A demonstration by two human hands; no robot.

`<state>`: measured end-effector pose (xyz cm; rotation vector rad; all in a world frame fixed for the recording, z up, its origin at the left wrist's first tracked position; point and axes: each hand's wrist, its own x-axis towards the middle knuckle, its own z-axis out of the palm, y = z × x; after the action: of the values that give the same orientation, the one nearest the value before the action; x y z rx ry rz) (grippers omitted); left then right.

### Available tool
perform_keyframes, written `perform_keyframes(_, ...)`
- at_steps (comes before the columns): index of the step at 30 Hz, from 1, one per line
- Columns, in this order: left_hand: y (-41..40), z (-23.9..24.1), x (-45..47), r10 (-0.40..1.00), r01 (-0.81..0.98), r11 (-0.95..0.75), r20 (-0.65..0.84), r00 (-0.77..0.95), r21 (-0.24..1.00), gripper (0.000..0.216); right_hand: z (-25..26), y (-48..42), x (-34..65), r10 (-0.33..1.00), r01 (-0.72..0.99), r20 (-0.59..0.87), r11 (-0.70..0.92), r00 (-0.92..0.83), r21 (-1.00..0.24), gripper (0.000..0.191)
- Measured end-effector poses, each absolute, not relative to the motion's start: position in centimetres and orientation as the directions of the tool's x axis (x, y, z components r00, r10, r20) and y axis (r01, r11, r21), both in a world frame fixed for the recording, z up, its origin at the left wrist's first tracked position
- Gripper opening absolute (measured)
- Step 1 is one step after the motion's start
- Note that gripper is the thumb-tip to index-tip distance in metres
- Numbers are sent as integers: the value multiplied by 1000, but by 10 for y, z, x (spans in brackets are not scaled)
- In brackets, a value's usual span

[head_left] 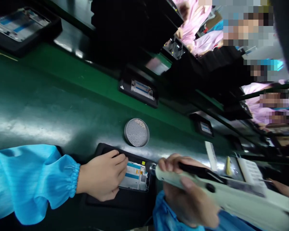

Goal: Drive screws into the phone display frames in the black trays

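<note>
A phone mid-frame (132, 184) with blue strips and an orange flex piece lies in a black tray (103, 200) on the green bench. My left hand (106, 176), in a blue sleeve, grips the phone's left end with bent fingers, covering that part. My right hand (188, 195) is wrapped around a pale green electric screwdriver (233, 199), held at a slant. The screwdriver's tip points at the phone's right end; whether it touches is unclear. Beyond the tray sits a round dish (136, 132) with a dimpled face, small screws along one side.
Similar trays with phone frames stand farther off: a far-left tray (55, 29), a middle tray (125, 86) and a right tray (195, 120). White trays (250, 171) and a yellow item (228, 166) lie to the right. Co-workers in pink sit across the bench.
</note>
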<state>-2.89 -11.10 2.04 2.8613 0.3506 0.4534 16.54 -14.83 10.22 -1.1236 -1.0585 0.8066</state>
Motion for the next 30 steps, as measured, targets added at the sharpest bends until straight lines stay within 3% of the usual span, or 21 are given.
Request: perform_keyframes(30, -111, 22, -28, 267, 181, -942, 308, 913, 283, 51, 75, -147, 158, 926, 26, 246, 249, 286, -968, 16)
